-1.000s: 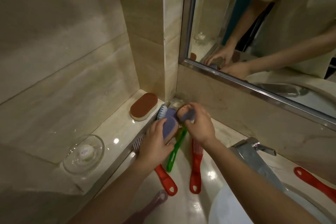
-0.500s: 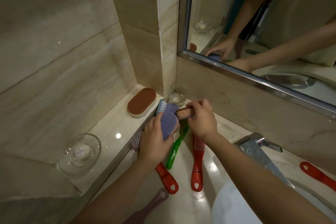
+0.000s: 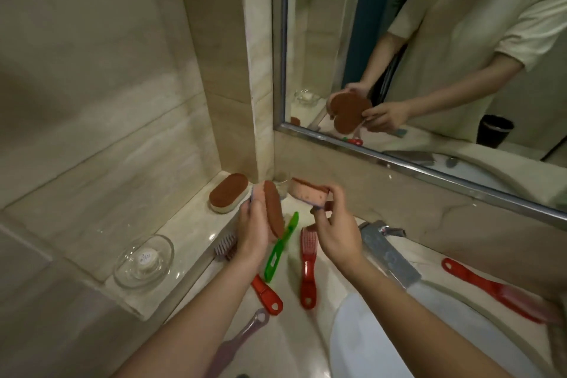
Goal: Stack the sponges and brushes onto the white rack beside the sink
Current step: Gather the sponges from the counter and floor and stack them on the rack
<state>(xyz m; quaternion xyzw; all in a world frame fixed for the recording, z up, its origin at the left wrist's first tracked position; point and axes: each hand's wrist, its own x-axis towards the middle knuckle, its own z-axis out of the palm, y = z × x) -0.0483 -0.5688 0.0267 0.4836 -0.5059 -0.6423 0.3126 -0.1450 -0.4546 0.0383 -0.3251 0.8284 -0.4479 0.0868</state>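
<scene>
Three sponges are counted. The ledge sponge [image 3: 228,193] is laid flat, brown side up, on the marble ledge [image 3: 196,224]. The left sponge [image 3: 273,212] is gripped on edge by the left hand [image 3: 254,233], fingers curled round it. The right sponge [image 3: 308,192] is pinched between thumb and fingertips of the right hand [image 3: 337,233]. Both held sponges are raised above the counter [image 3: 294,347], apart from each other.

Five brushes are laid on the counter: a green brush [image 3: 280,247], a middle red brush [image 3: 307,270], a left red brush [image 3: 267,294] partly hidden by the left wrist, a far red brush [image 3: 491,291] and a mauve brush [image 3: 242,334].

Both forearms are stretched forward, hands side by side.

Glass dish [image 3: 162,252] with white puck far left; chrome faucet [image 3: 388,255] right; wall mirror [image 3: 322,40] above; tumbler [image 3: 280,187] in corner.
</scene>
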